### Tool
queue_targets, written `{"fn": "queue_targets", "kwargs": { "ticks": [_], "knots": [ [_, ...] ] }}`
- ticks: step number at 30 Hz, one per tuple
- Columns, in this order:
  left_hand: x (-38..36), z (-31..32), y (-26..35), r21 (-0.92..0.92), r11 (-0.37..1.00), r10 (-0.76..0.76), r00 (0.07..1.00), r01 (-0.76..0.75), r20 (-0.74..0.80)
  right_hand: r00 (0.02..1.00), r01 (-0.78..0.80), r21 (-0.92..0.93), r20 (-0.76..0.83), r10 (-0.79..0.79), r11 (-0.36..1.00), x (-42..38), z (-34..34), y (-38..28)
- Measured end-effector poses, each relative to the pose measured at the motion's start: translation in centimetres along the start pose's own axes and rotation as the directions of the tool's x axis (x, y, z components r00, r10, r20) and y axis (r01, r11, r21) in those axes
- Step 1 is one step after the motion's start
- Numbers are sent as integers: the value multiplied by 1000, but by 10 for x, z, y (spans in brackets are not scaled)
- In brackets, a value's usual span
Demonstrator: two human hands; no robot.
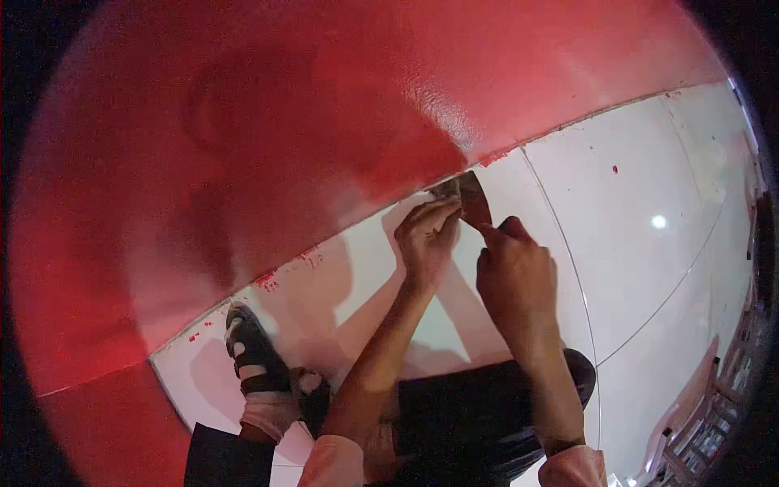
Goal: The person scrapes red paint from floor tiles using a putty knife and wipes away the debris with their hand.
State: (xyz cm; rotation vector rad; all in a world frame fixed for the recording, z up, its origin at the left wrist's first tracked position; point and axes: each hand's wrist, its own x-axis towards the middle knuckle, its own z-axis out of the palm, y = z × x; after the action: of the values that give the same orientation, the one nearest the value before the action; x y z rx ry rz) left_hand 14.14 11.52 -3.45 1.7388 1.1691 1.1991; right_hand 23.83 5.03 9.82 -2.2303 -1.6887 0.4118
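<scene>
My right hand (519, 272) is closed round the handle of a scraper (475, 197), whose broad dark blade stands at the joint between the red wall and the white floor. Just to its left, my left hand (423, 239) has its fingers bent together over a small greyish thing (445, 190) at the foot of the wall, beside the blade. What that grey thing is, I cannot make out. Red flecks (268, 281) lie on the floor along the joint, left of my hands.
A glossy red wall (324, 105) rises along the joint. White floor tiles (649, 243) with thin seams spread to the right. My sandalled foot (251, 349) rests near the wall at the left. Stacked items (714, 414) line the far right edge. A red chip (615, 170) lies on the tiles.
</scene>
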Motion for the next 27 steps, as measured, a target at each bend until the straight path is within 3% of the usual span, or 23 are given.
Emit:
{"fn": "queue_targets", "kwargs": {
  "ticks": [2,6,12,21,24,27],
  "knots": [
    [2,4,0,-119,993,-20,998,13,-54,1000,16,4,19,-16,1000,-3,-2,1],
    [-1,4,-5,1,999,51,999,-51,-9,999,6,-9,48,-5,1000,-1,-16,-2],
    [-4,6,-9,-66,997,47,998,-50,-43,998,-2,-39,67,4,999,-1,-15,-5],
    [1,6,-7,-20,999,46,997,-48,-65,998,-9,-50,63,12,999,1,-9,-8],
    [-2,2,-8,-79,993,82,997,-83,-6,995,-23,-48,94,28,999,0,-20,-8],
    [2,6,-7,-58,997,46,990,-54,-133,1000,13,-3,28,-13,1000,2,-8,-7]
  ]
}}
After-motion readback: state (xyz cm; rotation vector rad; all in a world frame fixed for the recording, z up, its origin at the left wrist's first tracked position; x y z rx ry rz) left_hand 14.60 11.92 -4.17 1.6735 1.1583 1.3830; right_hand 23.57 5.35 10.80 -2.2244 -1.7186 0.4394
